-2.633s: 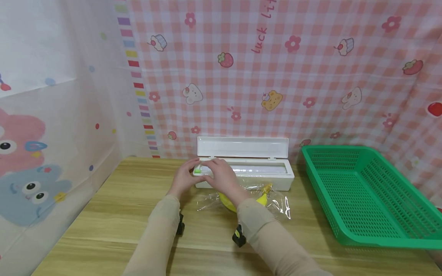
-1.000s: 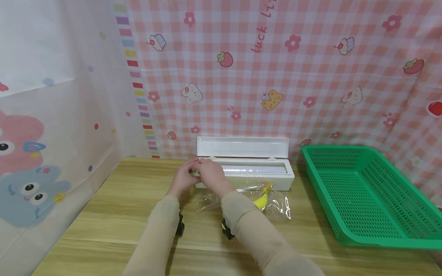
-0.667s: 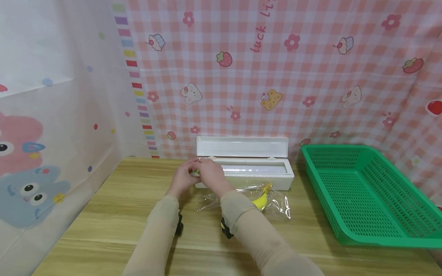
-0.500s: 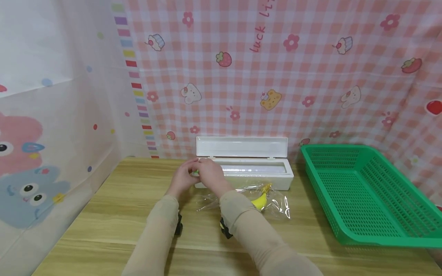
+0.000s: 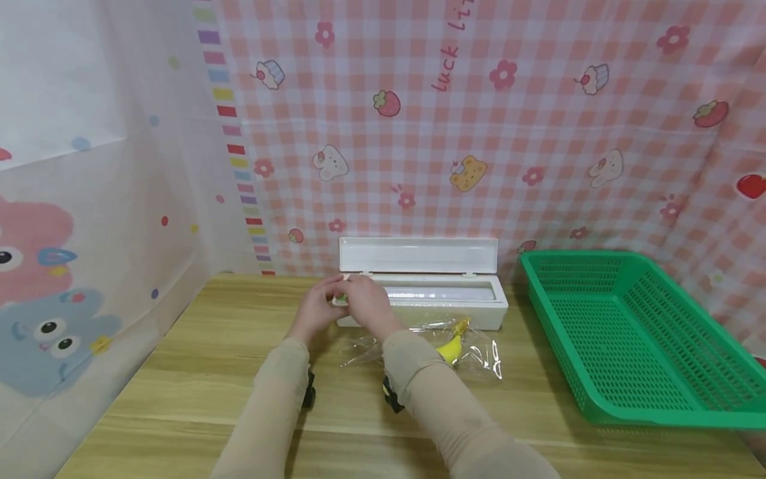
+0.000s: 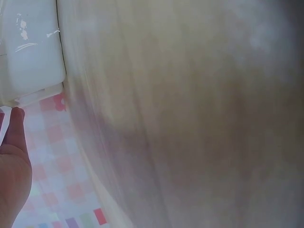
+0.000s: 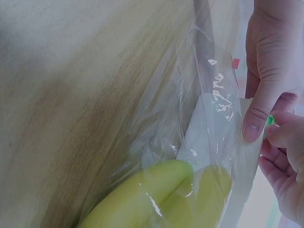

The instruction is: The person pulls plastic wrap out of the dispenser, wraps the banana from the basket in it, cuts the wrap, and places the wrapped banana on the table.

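A white cling film dispenser [image 5: 445, 317] stands at the back of the table, its lid [image 5: 419, 255] raised and a roll [image 5: 443, 293] inside. At its left end, my left hand [image 5: 316, 310] grips the corner, thumb on the front face. Beside it, my right hand [image 5: 369, 307] pinches a small green slide cutter [image 7: 269, 124] at the box edge, as the right wrist view shows. In front of the dispenser lie yellow bananas [image 7: 135, 202] under clear cling film [image 5: 481, 356], partly hidden by my right forearm in the head view.
A green perforated plastic basket [image 5: 589, 399] stands to the right on the wooden table [image 5: 197, 372]. Behind the dispenser hangs a pink checked cloth [image 5: 413, 153], with a pale cartoon-printed cloth [image 5: 120, 219] on the left.
Since the oldest frame, my right hand has moved left, closer to my left hand, covering more of the dispenser's left end. My left hand has stayed there. Over the last second both hands look nearly still.
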{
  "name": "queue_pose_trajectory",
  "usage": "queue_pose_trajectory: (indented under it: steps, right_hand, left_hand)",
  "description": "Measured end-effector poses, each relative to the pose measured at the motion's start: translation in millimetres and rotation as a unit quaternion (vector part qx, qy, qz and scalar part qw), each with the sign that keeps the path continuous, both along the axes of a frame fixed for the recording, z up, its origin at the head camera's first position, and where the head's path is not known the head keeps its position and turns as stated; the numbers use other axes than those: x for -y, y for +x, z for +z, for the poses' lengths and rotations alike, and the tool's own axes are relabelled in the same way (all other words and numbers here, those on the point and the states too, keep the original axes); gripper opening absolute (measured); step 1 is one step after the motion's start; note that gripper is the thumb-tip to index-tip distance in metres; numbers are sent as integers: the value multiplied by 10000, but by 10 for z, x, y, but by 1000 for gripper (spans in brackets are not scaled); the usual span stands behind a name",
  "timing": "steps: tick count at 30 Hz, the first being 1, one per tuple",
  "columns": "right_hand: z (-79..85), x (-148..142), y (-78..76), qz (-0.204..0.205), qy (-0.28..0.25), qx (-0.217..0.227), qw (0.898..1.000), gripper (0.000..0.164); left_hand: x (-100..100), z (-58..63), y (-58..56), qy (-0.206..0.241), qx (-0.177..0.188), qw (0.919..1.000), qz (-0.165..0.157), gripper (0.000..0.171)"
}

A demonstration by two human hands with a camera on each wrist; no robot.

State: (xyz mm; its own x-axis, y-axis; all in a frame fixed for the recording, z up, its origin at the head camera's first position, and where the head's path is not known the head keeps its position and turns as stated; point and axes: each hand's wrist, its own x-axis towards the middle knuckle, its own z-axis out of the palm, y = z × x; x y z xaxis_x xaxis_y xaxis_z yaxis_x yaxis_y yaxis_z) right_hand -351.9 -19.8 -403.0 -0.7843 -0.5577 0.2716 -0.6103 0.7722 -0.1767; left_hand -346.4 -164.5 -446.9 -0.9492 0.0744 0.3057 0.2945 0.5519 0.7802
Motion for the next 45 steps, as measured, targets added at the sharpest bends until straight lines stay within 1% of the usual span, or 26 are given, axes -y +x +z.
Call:
queue_pose_trajectory:
  steps: [8,19,24,31,35,40,45]
  right_hand:
    - [6,-10,5,-83,49,208,9997,35]
    - [39,-29,13,-102,34,302,9995,24]
    - [39,-41,6,-90,57,320,9994,26]
    - [33,-45,-20,-101,81,358,9993,30]
    - [36,-47,-20,-120,103,348,9993,31]
    - [41,-53,-14,-103,146,314,9993,33]
    - [45,-66,-10,-44,147,287,9995,37]
  left_hand:
    - [7,0,14,-234,-184,9995,-42,48]
    - [4,26,5,-448,-112,9989,-28,50]
    - [3,40,7,-468,-60,9989,3,49]
    - [0,66,8,-677,-98,9977,43,50]
    - [6,71,7,-734,-45,9973,51,50]
    - [13,71,5,-732,47,9973,79,50]
    - [18,70,8,-762,52,9970,74,50]
